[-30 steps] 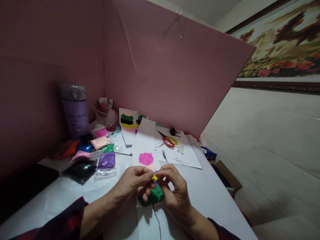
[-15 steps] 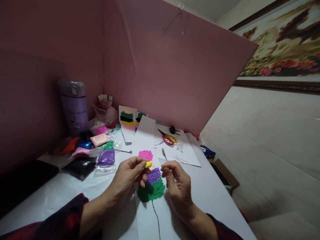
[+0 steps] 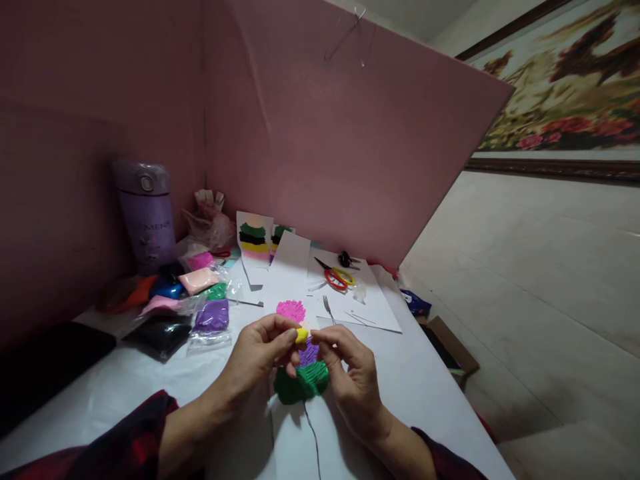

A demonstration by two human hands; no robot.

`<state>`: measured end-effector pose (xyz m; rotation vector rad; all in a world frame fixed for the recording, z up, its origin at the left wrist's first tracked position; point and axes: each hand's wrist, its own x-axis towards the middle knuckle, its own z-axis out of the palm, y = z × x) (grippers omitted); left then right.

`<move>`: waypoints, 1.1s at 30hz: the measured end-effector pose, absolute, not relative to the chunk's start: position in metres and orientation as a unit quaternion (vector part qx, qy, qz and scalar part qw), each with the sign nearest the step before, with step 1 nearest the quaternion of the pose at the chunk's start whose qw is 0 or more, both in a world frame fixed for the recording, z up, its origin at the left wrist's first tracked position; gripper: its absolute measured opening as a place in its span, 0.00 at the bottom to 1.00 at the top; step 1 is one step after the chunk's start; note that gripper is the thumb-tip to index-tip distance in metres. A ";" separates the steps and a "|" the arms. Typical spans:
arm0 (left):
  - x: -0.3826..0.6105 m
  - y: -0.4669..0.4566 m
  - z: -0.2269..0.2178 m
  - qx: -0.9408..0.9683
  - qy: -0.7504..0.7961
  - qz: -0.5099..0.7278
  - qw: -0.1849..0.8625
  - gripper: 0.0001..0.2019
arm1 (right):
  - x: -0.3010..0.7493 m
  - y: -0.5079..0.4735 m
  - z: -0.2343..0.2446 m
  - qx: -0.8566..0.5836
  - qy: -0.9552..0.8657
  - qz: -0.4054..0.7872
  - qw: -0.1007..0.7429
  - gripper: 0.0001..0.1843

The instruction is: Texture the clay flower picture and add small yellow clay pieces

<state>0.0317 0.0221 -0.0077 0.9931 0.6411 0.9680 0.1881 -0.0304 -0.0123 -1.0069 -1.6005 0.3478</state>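
Observation:
My left hand [image 3: 263, 350] pinches a small lump of yellow modelling clay [image 3: 302, 335] between thumb and fingers. Just right of the lump is my right hand [image 3: 353, 373], thumb and forefinger pressed together; whatever lies between them is too small to make out. Under both hands a white paper strip [image 3: 293, 440] carries textured clay patches: pink [image 3: 291, 311] at the top, then purple [image 3: 309, 352], and green [image 3: 305, 383] lowest. A thin dark line [image 3: 313, 433] runs down from the green patch. My fingers partly cover the area between pink and purple.
Bagged clay, including a purple pack [image 3: 212, 316] and a black pack [image 3: 159, 335], lies left near a purple bottle [image 3: 146, 217]. Beyond my hands are a small fork [image 3: 327, 306], scissors [image 3: 336, 279] and thin sticks [image 3: 361, 319] on paper. A pink panel [image 3: 340, 147] stands behind.
My right hand has moved left, its fingertips now close beside the yellow clay. My left hand has shifted slightly right with the lump, which shows more.

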 end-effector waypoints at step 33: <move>0.016 0.046 0.009 0.368 0.376 0.602 0.601 0.18 | 0.197 -0.015 -0.018 -0.469 -0.454 0.284 0.703 0.14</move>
